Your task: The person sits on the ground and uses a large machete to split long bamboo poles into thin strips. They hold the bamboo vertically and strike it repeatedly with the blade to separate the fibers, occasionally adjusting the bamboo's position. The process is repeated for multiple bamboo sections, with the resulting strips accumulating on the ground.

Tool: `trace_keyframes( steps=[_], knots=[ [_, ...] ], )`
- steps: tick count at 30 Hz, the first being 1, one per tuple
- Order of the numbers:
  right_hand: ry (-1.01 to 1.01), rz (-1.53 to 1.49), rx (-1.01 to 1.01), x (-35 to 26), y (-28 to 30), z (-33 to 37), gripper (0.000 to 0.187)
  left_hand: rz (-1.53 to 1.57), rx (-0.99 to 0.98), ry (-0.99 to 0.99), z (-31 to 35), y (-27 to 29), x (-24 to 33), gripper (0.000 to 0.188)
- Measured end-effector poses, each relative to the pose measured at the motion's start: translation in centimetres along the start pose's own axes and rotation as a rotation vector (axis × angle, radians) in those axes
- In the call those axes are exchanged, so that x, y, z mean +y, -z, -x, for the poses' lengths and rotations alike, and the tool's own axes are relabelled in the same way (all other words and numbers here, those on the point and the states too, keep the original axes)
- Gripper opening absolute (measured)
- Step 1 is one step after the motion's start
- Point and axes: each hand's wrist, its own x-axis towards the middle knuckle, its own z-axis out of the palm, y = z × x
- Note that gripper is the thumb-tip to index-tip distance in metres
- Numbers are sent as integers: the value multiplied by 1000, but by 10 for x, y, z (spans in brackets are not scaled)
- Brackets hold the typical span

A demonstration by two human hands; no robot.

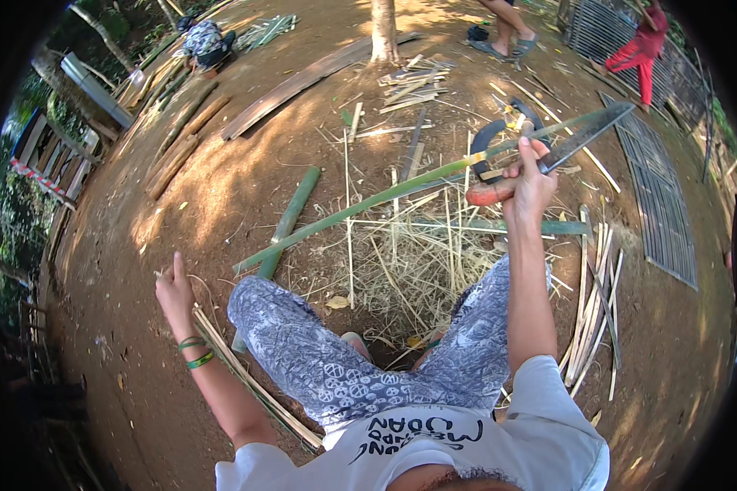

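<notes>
My right hand (531,182) is closed round a machete (591,137) with a reddish wooden handle; its dark blade points up and right. A long green bamboo strip (368,201) passes by the thumb and forefinger of that hand, apparently pinched there, and slants down left over my knee. Out to the left, my left hand (174,296) has its fingers curled and thumb raised. A thin pale strand shows beside it, but what its fingers hold, if anything, is unclear. Split strips (258,380) lie on the ground below my left hand.
Pale shavings (409,262) are heaped between my legs, near a green bamboo pole (291,217). Split bamboo strips (594,303) lie at right, beside a slatted panel (655,192). A tree trunk (383,33) stands ahead. Other people (209,41) are farther off.
</notes>
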Motion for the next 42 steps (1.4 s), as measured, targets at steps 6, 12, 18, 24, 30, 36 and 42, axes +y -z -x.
trace_keyframes(
  steps=[6,12,18,24,30,36,42],
  knots=[
    [-52,-11,-85,-13,-22,30,32,-69,-240,-321,42,60,114,49],
    [-95,60,-202,-12,-45,58,37,348,-775,-844,135,31,217,62],
    [-33,185,-338,-17,-46,57,31,863,-979,-548,168,-51,203,47],
    [86,476,-471,-37,-23,50,41,1065,-1215,53,184,-58,210,34],
    [189,869,-762,-38,14,64,51,1145,-1168,193,195,-66,218,36],
    [413,1157,-1037,-32,24,105,58,1212,-1202,257,203,-63,228,27],
    [655,1239,-949,-28,20,104,67,1186,-1161,251,215,-53,226,30]
  ],
)
